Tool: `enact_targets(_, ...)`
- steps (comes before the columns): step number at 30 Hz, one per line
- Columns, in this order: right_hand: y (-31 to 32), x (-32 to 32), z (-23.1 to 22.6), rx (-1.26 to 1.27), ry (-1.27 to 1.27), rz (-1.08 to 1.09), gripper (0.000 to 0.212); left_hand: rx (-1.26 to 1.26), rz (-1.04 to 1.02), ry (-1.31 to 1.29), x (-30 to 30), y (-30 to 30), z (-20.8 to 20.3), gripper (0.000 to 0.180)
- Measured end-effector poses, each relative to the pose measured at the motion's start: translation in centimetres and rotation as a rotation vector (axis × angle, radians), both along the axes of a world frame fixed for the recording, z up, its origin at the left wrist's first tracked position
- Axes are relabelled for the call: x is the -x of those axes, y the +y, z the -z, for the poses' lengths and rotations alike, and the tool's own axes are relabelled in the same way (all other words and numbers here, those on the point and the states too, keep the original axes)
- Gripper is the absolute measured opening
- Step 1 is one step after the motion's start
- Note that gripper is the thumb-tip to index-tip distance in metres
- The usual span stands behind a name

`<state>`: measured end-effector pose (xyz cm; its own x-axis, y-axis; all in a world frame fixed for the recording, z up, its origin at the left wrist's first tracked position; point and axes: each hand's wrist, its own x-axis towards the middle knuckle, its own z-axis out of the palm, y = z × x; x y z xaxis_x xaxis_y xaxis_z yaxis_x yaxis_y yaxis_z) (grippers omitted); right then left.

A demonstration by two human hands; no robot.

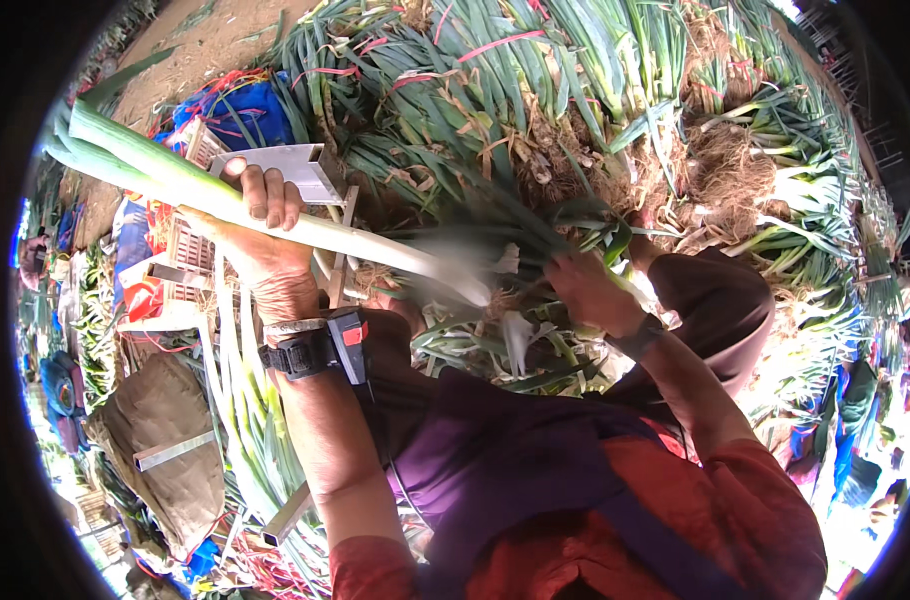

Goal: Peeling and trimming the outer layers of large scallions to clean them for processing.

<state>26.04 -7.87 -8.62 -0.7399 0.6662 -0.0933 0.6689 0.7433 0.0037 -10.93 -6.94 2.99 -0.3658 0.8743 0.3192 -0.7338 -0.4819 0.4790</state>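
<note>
A long leek (350, 240) slants across the front of me, its green top at the upper left and its white root end toward the middle. My left hand (267, 262) is wrapped around the pale stalk, thumb and fingers closed. Near the root end, my right hand (590, 292) has its fingers closed on dark green leek leaves (540, 232), which are smeared by motion. The root end is blurred too, and pale peeled scraps (518, 340) hang or lie just below it.
Piled leek bundles (475, 80) with red ties fill the far side. Tangled roots (730, 175) show at the right. Beside my left arm lie several white-stalked leeks (237, 350), a metal frame (285, 170), a plastic crate (190, 250) and a brown sack (165, 410).
</note>
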Motion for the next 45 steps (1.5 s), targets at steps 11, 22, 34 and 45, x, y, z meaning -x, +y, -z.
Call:
enact_targets(11,1.7,14.3,-9.5,0.154,0.962,0.023,0.017,0.047,-0.014,-0.012,-3.0,1.1,-0.2,0.072)
enact_targets(22,2.0,15.0,-8.4,0.38,1.213,0.251,0.008,-0.019,0.011,-0.04,-2.8,0.6,0.1,0.07)
enact_targets(34,5.1,-3.3,0.1,-0.111,0.615,0.429,0.009,-0.152,-0.111,-0.123,2.2,-0.1,0.4,0.073)
enact_targets(45,1.6,8.5,-9.8,0.23,0.941,0.005,0.019,-0.175,-0.045,-0.054,2.2,0.0,0.5,0.072)
